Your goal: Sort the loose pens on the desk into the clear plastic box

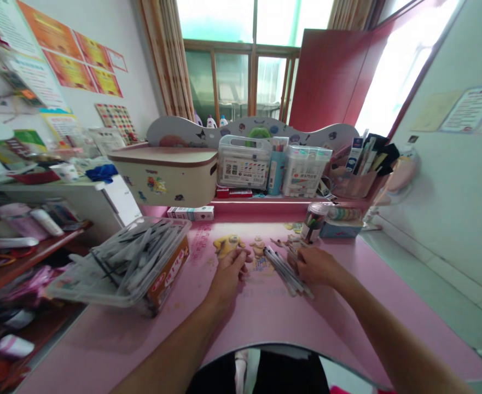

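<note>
On the pink desk, a bundle of slim grey-white pens lies slanting between my hands. My right hand is at the right side of the bundle, its fingers bent down and closed; whatever they grip is hidden behind them. Left of the pens, apart from them, my left hand is held just over the desk with thumb and fingers curled together. I cannot make out anything between them. Several thin items lie just beyond my right hand, too blurred to name.
At the left, a clear plastic tray full of pens rests on a brown box. A jar of pens and a blue box stand back right. A lidded cream bin and marker cases line the shelf behind.
</note>
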`<state>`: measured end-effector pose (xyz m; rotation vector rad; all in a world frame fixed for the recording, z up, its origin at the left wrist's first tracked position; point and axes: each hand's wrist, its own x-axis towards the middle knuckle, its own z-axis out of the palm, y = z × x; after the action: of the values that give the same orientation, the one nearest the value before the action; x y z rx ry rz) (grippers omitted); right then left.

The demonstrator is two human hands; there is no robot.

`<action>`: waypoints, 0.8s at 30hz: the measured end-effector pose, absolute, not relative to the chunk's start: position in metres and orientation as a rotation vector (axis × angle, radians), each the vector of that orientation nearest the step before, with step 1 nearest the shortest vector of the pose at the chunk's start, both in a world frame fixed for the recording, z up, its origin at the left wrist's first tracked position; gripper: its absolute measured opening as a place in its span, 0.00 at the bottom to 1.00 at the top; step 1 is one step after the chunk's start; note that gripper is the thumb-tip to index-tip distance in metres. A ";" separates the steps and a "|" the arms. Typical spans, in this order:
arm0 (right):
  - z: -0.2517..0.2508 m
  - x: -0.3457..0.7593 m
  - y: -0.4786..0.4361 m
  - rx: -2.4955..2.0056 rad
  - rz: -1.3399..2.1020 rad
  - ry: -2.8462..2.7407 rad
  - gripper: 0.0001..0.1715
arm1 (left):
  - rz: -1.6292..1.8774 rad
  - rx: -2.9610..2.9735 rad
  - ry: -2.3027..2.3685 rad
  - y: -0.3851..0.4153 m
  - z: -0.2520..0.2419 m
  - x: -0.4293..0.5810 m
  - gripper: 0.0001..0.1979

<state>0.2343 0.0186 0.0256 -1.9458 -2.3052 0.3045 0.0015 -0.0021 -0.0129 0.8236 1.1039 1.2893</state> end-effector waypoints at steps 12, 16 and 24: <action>0.000 0.120 0.008 -1.129 1.589 -1.576 0.04 | 1.361 0.862 1.031 0.006 -0.019 -0.008 0.20; -0.017 0.112 0.005 -1.030 1.768 -1.273 0.09 | 1.385 1.056 1.187 0.006 -0.022 -0.010 0.17; -0.015 0.110 -0.006 -0.891 1.840 -1.169 0.20 | 1.437 1.240 1.359 -0.001 -0.014 -0.009 0.14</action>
<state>0.1098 -0.0062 -0.0147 -0.8911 -1.1692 1.8401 -0.0089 -0.0012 -0.0143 1.2397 1.3587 1.4368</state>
